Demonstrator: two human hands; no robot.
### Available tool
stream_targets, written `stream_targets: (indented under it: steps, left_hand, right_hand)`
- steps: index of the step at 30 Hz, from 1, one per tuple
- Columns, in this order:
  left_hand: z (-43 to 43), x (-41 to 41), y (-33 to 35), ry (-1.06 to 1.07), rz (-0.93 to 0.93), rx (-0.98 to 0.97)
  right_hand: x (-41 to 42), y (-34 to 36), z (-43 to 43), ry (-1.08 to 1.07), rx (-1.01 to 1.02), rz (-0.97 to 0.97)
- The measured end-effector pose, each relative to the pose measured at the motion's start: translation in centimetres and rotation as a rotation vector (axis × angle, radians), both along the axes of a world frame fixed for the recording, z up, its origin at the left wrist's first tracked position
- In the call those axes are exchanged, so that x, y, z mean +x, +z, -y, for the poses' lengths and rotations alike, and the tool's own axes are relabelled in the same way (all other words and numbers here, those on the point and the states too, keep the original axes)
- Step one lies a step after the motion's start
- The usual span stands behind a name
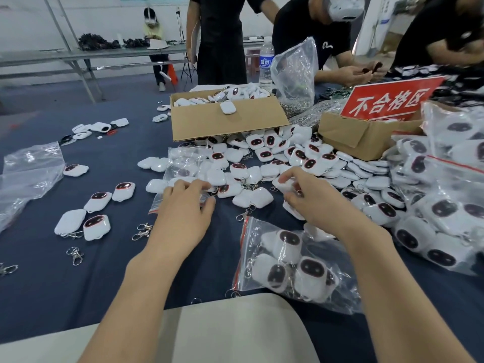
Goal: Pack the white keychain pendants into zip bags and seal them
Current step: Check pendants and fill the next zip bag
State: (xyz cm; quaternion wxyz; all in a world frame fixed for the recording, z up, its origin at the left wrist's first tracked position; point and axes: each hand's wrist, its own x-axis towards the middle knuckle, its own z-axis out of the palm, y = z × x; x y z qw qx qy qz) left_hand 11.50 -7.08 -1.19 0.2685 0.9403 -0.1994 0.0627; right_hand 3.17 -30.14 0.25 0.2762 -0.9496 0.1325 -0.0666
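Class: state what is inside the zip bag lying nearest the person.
Inside the zip bag, several white pendants with dark faces show. The right forearm covers its right edge, hiding anything there.

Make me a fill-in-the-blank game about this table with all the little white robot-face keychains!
1. The right hand pinches one white ____ over the pile.
2. The sign standing in the cardboard box is ____ with white letters.
3. The filled zip bag nearest the person lies on a dark ____ cloth.

Missing words: pendant; red; blue.
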Motion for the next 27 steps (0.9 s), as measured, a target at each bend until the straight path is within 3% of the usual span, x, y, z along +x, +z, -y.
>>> stream_targets:
  steps: [4,7,11,14,17,27]
  left_hand:
    - [1.0,-0.8,1.5,-0.187,-0.079,-0.303]
    - [1.9,-1.8,2.8,-0.3,-0.281,-0.599]
    - [2.6,-2.7,3.8,-0.416,-0.509,-0.876]
    - [3.0,-2.9,4.1,-0.444,-0.506,-0.901]
    - [3.2,-3.0,4.1,-0.473,-0.44,-0.806]
    - [3.5,-3.5,4.1,-0.372,-0.201,-0.758]
  right_hand:
    - [0.0,0.8,-0.2,0.007,0.249,0.094]
    - [0.1,2.3,-1.2,0.163,0.586,0.218]
    - [-0.2,3.6,-2.6,0.368,0.825,0.363]
    - [0.0,3.8,-3.4,0.35,0.946,0.366]
    - [0.3,4.0,-3.9,0.294,1.036,0.326]
    - [0.1,4.1,-3.8,0.342,1.014,0.31]
